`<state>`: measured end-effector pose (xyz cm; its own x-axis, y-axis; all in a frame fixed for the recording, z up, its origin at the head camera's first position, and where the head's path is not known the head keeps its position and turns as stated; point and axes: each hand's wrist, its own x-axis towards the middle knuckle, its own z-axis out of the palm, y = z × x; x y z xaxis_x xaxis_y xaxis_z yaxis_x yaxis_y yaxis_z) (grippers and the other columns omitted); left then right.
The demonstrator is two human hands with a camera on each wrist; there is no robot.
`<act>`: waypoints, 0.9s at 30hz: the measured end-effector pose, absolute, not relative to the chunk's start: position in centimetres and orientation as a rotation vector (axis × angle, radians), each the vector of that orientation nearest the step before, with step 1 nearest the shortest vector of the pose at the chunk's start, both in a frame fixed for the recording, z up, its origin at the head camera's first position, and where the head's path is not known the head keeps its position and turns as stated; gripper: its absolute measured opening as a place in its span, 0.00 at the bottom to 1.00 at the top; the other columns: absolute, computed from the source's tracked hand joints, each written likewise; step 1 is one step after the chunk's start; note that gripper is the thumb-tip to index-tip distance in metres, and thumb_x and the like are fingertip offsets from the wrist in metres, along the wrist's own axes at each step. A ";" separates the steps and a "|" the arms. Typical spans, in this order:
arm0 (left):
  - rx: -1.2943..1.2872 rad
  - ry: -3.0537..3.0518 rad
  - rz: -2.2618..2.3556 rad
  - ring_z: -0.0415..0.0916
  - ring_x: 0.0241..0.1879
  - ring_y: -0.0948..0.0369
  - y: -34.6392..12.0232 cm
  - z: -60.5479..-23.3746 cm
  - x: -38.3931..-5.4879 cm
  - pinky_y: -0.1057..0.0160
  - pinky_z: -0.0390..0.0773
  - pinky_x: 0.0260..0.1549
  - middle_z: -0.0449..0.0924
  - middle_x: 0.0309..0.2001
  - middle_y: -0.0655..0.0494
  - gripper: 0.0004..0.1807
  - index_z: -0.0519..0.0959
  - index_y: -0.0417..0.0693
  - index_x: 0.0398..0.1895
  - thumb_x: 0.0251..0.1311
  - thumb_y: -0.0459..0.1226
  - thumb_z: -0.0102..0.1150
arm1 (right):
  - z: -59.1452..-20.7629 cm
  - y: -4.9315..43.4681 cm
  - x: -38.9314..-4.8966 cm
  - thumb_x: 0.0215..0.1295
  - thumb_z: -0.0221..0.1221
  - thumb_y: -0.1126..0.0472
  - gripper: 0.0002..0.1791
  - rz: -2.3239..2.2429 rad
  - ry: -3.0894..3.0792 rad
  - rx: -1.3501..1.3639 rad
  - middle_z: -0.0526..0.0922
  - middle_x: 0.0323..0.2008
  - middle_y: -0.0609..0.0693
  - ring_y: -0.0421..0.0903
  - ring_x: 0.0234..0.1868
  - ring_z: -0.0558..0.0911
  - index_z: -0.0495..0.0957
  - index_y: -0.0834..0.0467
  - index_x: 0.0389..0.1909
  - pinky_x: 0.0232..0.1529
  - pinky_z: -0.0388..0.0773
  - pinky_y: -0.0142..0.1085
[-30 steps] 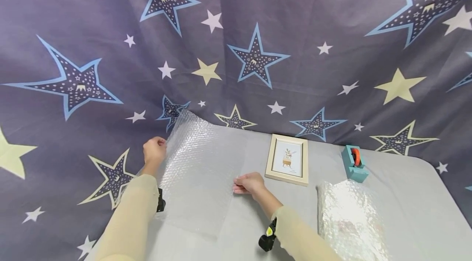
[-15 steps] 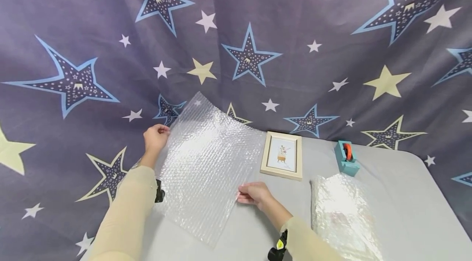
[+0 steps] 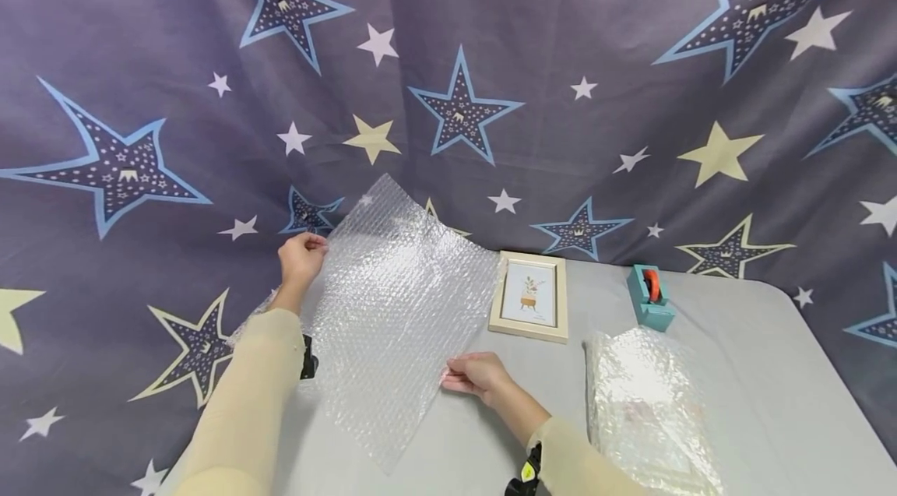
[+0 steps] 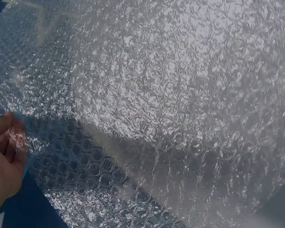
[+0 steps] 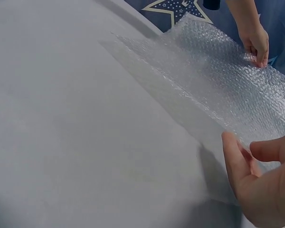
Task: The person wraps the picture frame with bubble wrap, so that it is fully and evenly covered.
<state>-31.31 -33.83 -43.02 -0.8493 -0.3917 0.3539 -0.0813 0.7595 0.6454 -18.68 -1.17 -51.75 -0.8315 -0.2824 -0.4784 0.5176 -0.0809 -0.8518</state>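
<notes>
A clear sheet of bubble wrap (image 3: 399, 286) is held slantwise over the left part of the table, its far corner standing up against the curtain. My left hand (image 3: 301, 258) pinches its left edge. On the opposite side, my right hand (image 3: 478, 378) pinches the right edge between thumb and fingers. Round bubbles show closely in the left wrist view, where part of the left hand (image 4: 7, 161) appears at the edge. From the right wrist, the sheet's near edge looks lifted off the table, with the right hand (image 5: 266, 185) at its border.
A cream picture frame (image 3: 529, 296) with a plant print lies just right of the sheet, whose right corner reaches its left side. Farther right stands a teal tape dispenser (image 3: 649, 297) with an orange core. A bubble-wrapped package (image 3: 648, 410) lies in front of it. A star-patterned curtain (image 3: 490, 29) hangs behind.
The bubble wrap, lower and flatter a second ago, has been raised and tilted, its right corner swinging toward the frame. My right hand has shifted slightly nearer me. The head view has turned a little rightward.
</notes>
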 end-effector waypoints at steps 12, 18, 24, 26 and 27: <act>0.355 -2.504 -0.941 0.80 0.29 0.58 -33.4 -44.7 -33.1 0.64 0.79 0.37 0.85 0.39 0.38 0.09 0.82 0.35 0.39 0.56 0.29 0.56 | -52.0 -2.9 -19.4 0.66 0.53 0.72 0.17 -2.048 1.607 0.340 0.81 0.24 0.50 0.38 0.24 0.84 0.69 0.79 0.52 0.38 0.87 0.32; 0.422 -2.572 -0.993 0.76 0.57 0.44 -33.5 -45.3 -32.8 0.49 0.73 0.62 0.79 0.55 0.37 0.19 0.77 0.37 0.54 0.59 0.33 0.57 | -52.0 -2.8 -19.3 0.66 0.53 0.71 0.17 -2.021 1.639 0.358 0.82 0.26 0.53 0.40 0.25 0.85 0.70 0.79 0.52 0.39 0.87 0.34; 0.384 -2.625 -0.958 0.71 0.62 0.44 -32.6 -44.9 -32.8 0.47 0.70 0.64 0.75 0.60 0.38 0.24 0.72 0.39 0.61 0.61 0.37 0.57 | -51.2 -0.6 -19.3 0.67 0.54 0.67 0.20 -1.948 1.714 0.311 0.85 0.38 0.62 0.44 0.32 0.88 0.70 0.77 0.54 0.43 0.87 0.38; 0.328 -2.650 -0.931 0.71 0.61 0.43 -31.7 -44.8 -32.7 0.46 0.71 0.63 0.75 0.60 0.37 0.25 0.71 0.39 0.61 0.62 0.38 0.58 | -50.8 0.5 -19.6 0.68 0.54 0.66 0.19 -1.934 1.743 0.320 0.84 0.41 0.65 0.45 0.32 0.88 0.71 0.76 0.54 0.43 0.87 0.39; 0.292 -2.662 -0.930 0.72 0.61 0.43 -31.1 -44.8 -32.7 0.46 0.71 0.63 0.75 0.60 0.37 0.25 0.71 0.39 0.61 0.62 0.38 0.57 | -50.7 1.2 -19.8 0.68 0.54 0.66 0.19 -1.930 1.761 0.325 0.84 0.43 0.67 0.45 0.32 0.87 0.71 0.75 0.54 0.43 0.87 0.39</act>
<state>-32.70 -31.11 -44.79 -0.9328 -0.2878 0.2170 -0.0900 0.7689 0.6330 -19.78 1.16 -50.71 -0.8447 -0.2024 -0.4955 0.5119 -0.0354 -0.8583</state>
